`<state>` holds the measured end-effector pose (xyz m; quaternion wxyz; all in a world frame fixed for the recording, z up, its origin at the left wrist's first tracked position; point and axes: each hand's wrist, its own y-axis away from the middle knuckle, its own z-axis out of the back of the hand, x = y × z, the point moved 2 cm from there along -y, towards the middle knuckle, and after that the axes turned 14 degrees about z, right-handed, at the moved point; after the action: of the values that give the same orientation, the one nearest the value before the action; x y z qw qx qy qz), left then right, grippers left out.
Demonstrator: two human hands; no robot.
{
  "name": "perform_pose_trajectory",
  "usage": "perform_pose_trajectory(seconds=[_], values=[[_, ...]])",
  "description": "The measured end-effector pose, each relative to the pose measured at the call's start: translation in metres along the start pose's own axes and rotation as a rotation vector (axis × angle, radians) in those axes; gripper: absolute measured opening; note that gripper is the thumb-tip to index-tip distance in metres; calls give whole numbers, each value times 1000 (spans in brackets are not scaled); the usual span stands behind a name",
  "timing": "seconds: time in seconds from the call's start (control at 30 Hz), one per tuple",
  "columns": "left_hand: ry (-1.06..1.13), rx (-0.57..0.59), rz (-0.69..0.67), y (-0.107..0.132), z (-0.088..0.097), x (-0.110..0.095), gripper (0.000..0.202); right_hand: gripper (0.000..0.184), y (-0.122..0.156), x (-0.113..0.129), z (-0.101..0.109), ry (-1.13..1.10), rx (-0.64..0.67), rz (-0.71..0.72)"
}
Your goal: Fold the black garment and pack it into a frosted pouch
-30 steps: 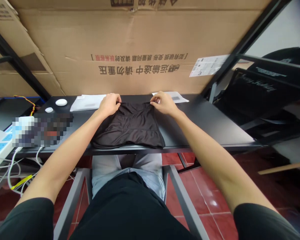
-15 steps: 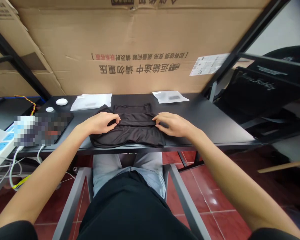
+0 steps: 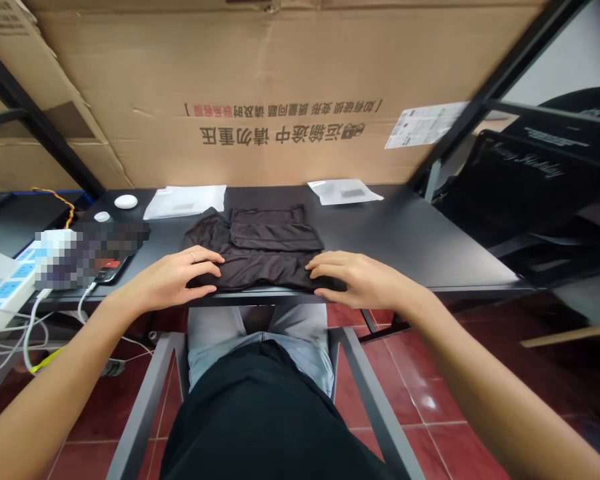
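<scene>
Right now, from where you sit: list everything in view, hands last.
Cardboard sheet: 1, tan, upright behind desk
Label sheet: 1, white, on cardboard, right
Desk: 1, black, centre
Garment: 1, black, folded, front of desk
Plastic sleeves: 2, translucent white, rear of desk, either side of garment
Round objects: 2, white, desk left
Power strip: 1, white and blue, far left
Floor tiles: many, red, below
Left hand: 1, ringed, on garment
Right hand: 1, on garment

We log: black desk (image 3: pixel 410 240) | on it: 1 dark folded garment (image 3: pixel 267 230) | 1 white packet (image 3: pixel 184 203) | 1 clear packet (image 3: pixel 345 192) | 1 white disc (image 3: pixel 125 201) | 1 smaller white disc (image 3: pixel 101 216)
</scene>
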<state>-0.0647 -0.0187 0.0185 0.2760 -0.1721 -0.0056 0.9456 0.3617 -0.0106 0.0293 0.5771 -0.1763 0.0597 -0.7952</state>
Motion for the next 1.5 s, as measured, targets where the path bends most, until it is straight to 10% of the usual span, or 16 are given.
perform_pose_trajectory(seconds=[0.3, 0.5, 0.73, 0.97, 1.17, 1.5], values=[[121, -57, 68, -5, 9, -6, 20, 23, 3, -3, 4, -55, -152, -255], [123, -330, 343, -52, 26, 10, 24, 26, -19, -53, 15, 44, -400, -481], [-267, -383, 479, -108, 19, 20, 31, 24, -47, -106, -1, 307, -140, -642], [-211, -189, 35, -70, 9, 36, 44, 39, -34, -77, -10, 225, -199, -158], [-117, -101, 102, -30, 19, 64, 53, 39, -41, -69, -17, 136, -47, -96], [-251, -226, 242, -24, 18, 75, 41, 52, -137, -28, -56, 120, -8, 187]])
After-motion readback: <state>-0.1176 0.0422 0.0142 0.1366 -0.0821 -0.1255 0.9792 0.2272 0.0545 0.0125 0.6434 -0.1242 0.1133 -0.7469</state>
